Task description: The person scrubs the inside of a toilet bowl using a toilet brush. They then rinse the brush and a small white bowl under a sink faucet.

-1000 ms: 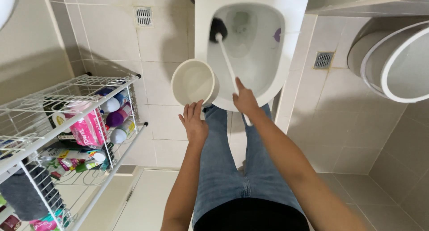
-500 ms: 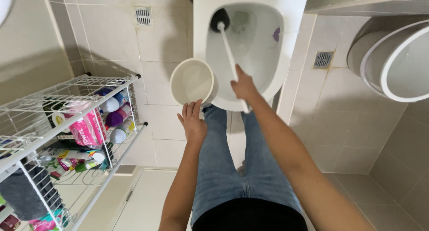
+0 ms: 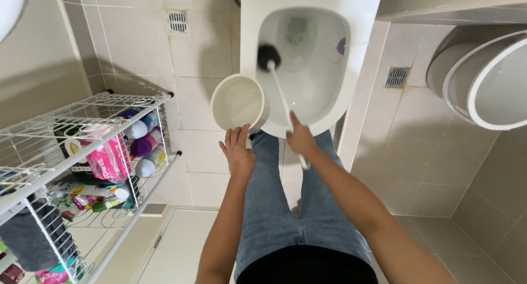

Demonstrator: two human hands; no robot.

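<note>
My right hand (image 3: 301, 140) is closed around the white handle of the toilet brush (image 3: 277, 86), whose black head sits inside the toilet bowl (image 3: 329, 105) at its left rim. My left hand (image 3: 237, 151) rests spread on my thigh, just near the round white brush holder (image 3: 237, 101).

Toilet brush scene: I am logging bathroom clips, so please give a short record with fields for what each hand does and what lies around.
View: head camera, looking down
Right hand: grips the white handle of the toilet brush, its black head inside the toilet bowl
Left hand: open, empty, beside the cream round holder on the floor
Legs: blue jeans, standing before the bowl
Left side: white wire rack with bottles and packets
Right side: round white basin
Floor: beige tiles, two drain grates
</note>
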